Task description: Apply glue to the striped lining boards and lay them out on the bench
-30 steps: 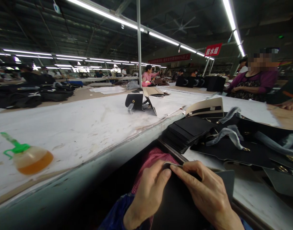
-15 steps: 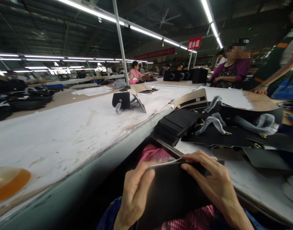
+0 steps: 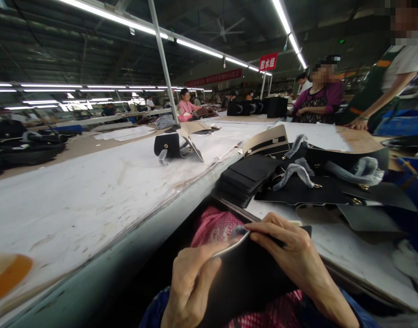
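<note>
A black panel (image 3: 245, 278) with a pale upper edge lies over my lap, above red checked cloth (image 3: 214, 225). My left hand (image 3: 194, 278) pinches the panel's edge on the left, thumb on the black face and fingers behind. At the right part of the same edge, my right hand (image 3: 287, 248) grips it between thumb and fingers. Between the hands the edge bends in a slight curve. Just beyond them sits a stack of black pieces (image 3: 246, 175), beside black bag parts (image 3: 301, 189) whose handles are wrapped in clear plastic.
A long white-covered table (image 3: 93, 196) runs along the left, carrying a black bag part (image 3: 167, 146) and an orange-and-white object (image 3: 9, 275) at its near edge. A metal pole (image 3: 164, 64) rises behind. A person in purple (image 3: 320, 100) and another person's arm (image 3: 386, 98) are across the table.
The view has turned slightly right. My right hand has shifted a little toward my left hand along the panel's edge, and the edge between them now curves more.
</note>
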Available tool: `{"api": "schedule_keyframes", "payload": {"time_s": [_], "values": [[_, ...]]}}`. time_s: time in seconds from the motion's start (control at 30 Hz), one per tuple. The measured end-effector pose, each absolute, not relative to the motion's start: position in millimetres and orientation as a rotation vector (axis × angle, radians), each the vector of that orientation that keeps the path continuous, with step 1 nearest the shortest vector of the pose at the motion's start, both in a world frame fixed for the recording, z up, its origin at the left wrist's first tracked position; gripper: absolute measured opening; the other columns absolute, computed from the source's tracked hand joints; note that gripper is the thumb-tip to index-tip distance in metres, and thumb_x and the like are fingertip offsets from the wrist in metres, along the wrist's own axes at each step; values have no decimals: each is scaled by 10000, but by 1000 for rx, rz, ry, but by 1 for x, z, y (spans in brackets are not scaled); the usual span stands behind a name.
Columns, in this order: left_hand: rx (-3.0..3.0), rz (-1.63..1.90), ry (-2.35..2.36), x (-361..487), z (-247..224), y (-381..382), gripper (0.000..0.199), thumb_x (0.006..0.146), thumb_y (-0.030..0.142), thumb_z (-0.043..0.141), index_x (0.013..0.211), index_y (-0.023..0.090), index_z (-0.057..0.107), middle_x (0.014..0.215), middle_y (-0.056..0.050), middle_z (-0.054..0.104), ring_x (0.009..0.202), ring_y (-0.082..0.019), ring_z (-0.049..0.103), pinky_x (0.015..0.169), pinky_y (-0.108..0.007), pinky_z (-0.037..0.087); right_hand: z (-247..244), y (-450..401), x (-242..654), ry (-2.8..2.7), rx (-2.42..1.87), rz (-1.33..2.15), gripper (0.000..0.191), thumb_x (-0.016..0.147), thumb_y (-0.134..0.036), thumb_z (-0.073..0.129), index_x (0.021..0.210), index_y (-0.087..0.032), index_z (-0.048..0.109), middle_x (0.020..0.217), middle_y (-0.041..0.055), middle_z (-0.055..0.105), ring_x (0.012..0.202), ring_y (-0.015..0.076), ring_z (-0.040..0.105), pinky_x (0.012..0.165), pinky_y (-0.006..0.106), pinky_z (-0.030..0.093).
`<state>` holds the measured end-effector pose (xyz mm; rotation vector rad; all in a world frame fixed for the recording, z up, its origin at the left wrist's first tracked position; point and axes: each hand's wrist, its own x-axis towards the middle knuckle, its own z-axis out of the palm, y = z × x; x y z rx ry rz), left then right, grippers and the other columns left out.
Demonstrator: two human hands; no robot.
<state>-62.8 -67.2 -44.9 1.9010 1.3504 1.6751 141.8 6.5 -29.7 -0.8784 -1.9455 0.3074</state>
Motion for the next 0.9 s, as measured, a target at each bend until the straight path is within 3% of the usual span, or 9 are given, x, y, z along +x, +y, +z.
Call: {"api": "schedule_keyframes", "payload": {"time_s": [0.1,0.23,0.33,0.43,0.63,0.9], "values": [[1917,1586,1371,-67,-40,-65,227,958,302,572,1089,318,757,989,28,791,862,-155,705,826,-216,495,-27,7,139,-2019,-872,277,161,945,-229,592,895,-242,744,711,-8,619,625,113,607,565,211,471],[1842,1314,1334,-71,-32,-56,238,966,327,546,1072,232,737,877,-4,778,751,-158,710,697,-204,527,-31,9,138,-2065,-891,167,184,972,-284,562,902,-239,726,760,3,668,666,129,641,605,226,497],[1738,1371,1369,-69,-29,-53,268,977,349,527,1024,215,755,871,-2,776,697,-145,693,658,-197,519,-38,12,147,-1995,-1028,72,180,953,-354,591,1042,-254,712,812,1,722,739,168,700,669,274,543],[1672,1416,1396,-67,-30,-54,285,973,383,535,979,223,770,771,20,748,635,-133,660,620,-198,498,-43,12,159,-1929,-1140,19,185,927,-401,609,983,-260,715,825,-3,751,766,200,728,697,315,562],[1950,1299,1445,-77,-42,-58,237,979,322,543,1083,282,751,923,31,783,777,-129,712,759,-181,525,-40,8,163,-1945,-1168,46,170,929,-367,593,883,-266,722,820,-9,747,742,190,722,674,302,556],[2323,1437,1300,-80,-44,-61,272,911,178,630,1136,311,705,968,37,798,828,-134,753,786,-164,561,-35,13,166,-2058,-1164,207,141,904,-243,655,1002,-286,746,805,-27,712,731,152,697,637,242,515]]}}
